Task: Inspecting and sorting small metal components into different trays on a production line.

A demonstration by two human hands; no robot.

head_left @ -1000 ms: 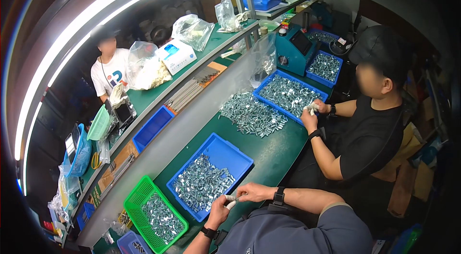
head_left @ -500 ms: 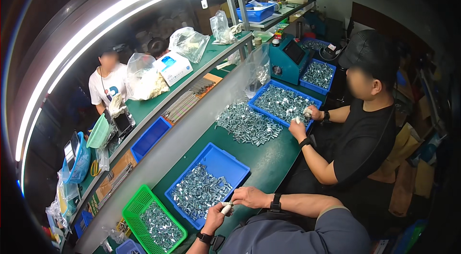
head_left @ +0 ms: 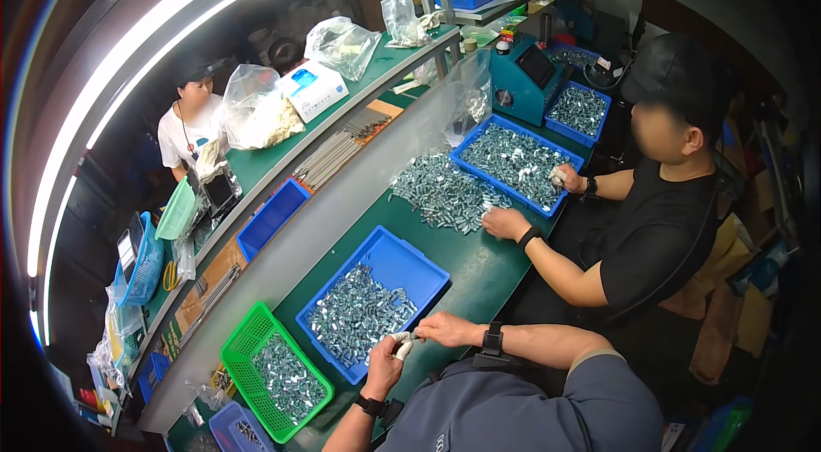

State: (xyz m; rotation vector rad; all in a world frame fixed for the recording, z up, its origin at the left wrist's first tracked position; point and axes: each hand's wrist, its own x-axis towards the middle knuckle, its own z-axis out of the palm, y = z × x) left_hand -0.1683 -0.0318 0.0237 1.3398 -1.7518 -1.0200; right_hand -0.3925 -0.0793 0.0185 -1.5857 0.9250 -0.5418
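Observation:
My left hand (head_left: 386,363), with white covers on its fingertips, is closed in a pinch near the front corner of a blue tray (head_left: 428,262). Meeting it fingertip to fingertip is my right hand (head_left: 450,330), also pinched closed. Between them is a small metal piece (head_left: 416,336), mostly hidden by the fingers. Many small, shiny silvery metal pieces (head_left: 357,315) lie in the blue tray just beyond my hands. More such pieces fill the bottom of a green basket (head_left: 248,334) to the left.
At the right, a co-worker's hand (head_left: 505,223) touches a loose heap of metal pieces (head_left: 440,187); their other hand is over another blue tray (head_left: 569,206). A teal machine (head_left: 517,80) stands behind. A raised shelf (head_left: 363,84) with bags runs along the far side.
The co-worker's nearer hand has left the other one and reached left to the loose heap. My two hands stay together at the small piece. The whole view has shifted slightly.

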